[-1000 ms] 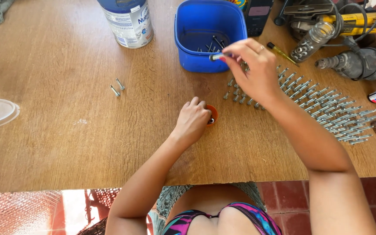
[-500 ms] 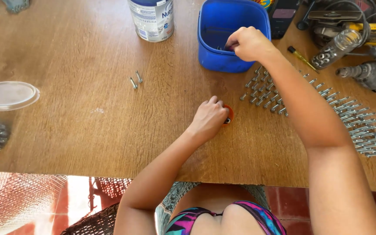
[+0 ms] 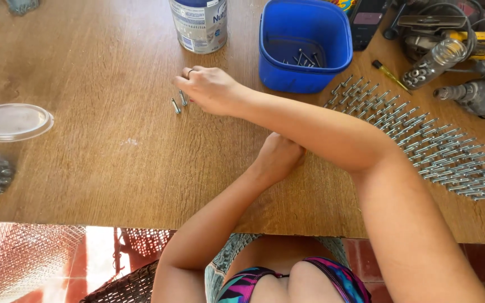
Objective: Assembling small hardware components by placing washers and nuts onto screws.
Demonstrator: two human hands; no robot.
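The right hand (image 3: 211, 88) has left the blue tub (image 3: 304, 42), where it was half a second ago, and now reaches across to the left over the other forearm. Its fingers are loosely curled, palm down, fingertips touching two short bolts (image 3: 178, 102) lying side by side on the wooden surface (image 3: 85, 151); nothing is gripped. The left hand (image 3: 279, 157) stays planted on the surface, fingers curled under, partly hidden by the right arm; whether it has hold of anything cannot be told. Count: two loose bolts at the fingertips, one blue tub with a few bolts inside, one tin can (image 3: 198, 23), and many bolts in rows (image 3: 422, 140) at the right, too many to count.
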